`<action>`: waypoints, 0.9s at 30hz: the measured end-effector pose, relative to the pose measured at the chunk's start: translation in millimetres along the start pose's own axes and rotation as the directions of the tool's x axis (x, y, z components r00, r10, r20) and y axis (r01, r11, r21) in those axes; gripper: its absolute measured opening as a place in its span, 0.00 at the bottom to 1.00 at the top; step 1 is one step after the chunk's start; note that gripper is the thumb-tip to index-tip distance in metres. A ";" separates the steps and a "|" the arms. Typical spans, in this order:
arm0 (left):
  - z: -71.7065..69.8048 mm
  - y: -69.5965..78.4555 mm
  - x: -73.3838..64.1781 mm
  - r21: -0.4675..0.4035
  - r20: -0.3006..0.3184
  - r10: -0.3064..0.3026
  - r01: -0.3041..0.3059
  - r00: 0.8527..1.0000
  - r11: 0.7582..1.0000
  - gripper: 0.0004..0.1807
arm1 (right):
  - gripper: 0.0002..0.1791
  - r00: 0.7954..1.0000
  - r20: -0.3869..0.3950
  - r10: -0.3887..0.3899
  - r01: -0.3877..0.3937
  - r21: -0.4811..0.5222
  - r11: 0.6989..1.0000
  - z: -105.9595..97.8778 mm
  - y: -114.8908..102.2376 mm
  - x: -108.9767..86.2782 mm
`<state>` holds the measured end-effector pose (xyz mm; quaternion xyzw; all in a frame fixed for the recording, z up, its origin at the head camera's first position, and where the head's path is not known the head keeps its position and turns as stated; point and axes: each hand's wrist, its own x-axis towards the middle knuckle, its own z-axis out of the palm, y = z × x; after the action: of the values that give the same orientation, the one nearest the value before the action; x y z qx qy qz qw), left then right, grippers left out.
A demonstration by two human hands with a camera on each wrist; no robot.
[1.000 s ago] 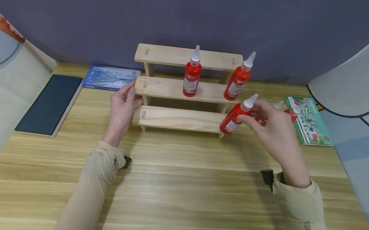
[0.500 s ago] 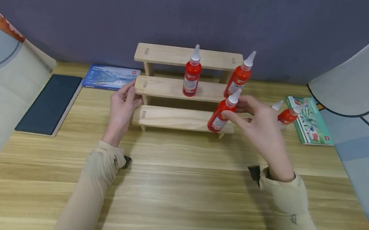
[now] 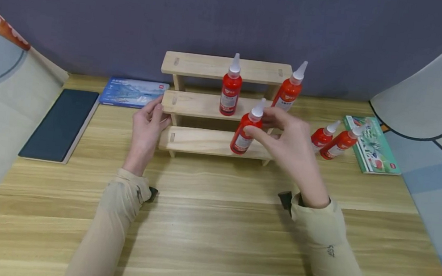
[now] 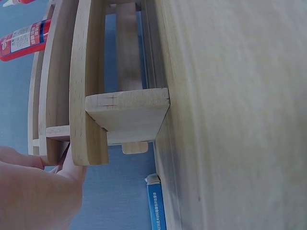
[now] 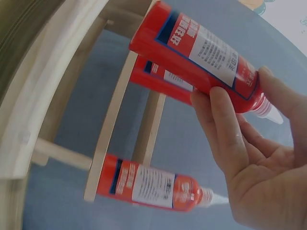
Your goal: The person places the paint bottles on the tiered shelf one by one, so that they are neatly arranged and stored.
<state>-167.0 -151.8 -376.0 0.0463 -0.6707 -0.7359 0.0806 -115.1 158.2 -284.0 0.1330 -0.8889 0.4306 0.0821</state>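
One table (image 3: 209,245): wood-grained.
One rack (image 3: 204,105): wooden, three steps, far middle.
Three flat items: dark notebook (image 3: 59,125), left; green book (image 3: 374,147), right; blue pack (image 3: 128,92), far left.
Two hands: left hand (image 3: 148,123), grip pinching the rack's left end; right hand (image 3: 293,139), grip around one bottle (image 3: 244,133).
Five red bottles: that one tilted over the lowest step (image 3: 200,141), two on the middle step (image 3: 196,104), two right.

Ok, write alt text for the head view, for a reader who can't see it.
A person's right grip holds a tilted red bottle by the lowest shelf of a three-tier wooden rack, while the left grip holds the rack's left end. Two similar bottles stand on the middle shelf; another pair stands on the table to the right.
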 end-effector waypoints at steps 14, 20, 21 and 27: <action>-0.7 -1.4 0.8 0.004 -0.004 0.003 -0.003 1.000 1.000 0.25 | 0.24 0.998 0.002 -0.063 0.063 0.032 0.998 20.7 -11.0 10.8; -1.0 -0.8 0.4 0.007 -0.001 0.008 -0.008 1.000 1.000 0.25 | 0.24 0.998 0.007 -0.068 0.068 0.074 0.995 27.3 -17.5 15.4; -1.0 -0.8 0.3 0.007 0.000 0.008 -0.008 1.000 1.000 0.25 | 0.25 0.998 0.011 -0.067 0.066 0.080 0.995 28.4 -18.8 16.4; -0.6 -0.2 0.2 0.008 -0.001 0.006 -0.006 1.000 1.000 0.25 | 0.24 0.997 0.028 -0.072 0.068 0.124 0.990 37.0 -25.1 24.9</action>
<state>-167.1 -152.5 -376.3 0.0448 -0.6739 -0.7328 0.0831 -132.3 110.0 -281.6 0.1758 -0.8566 0.4793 0.0745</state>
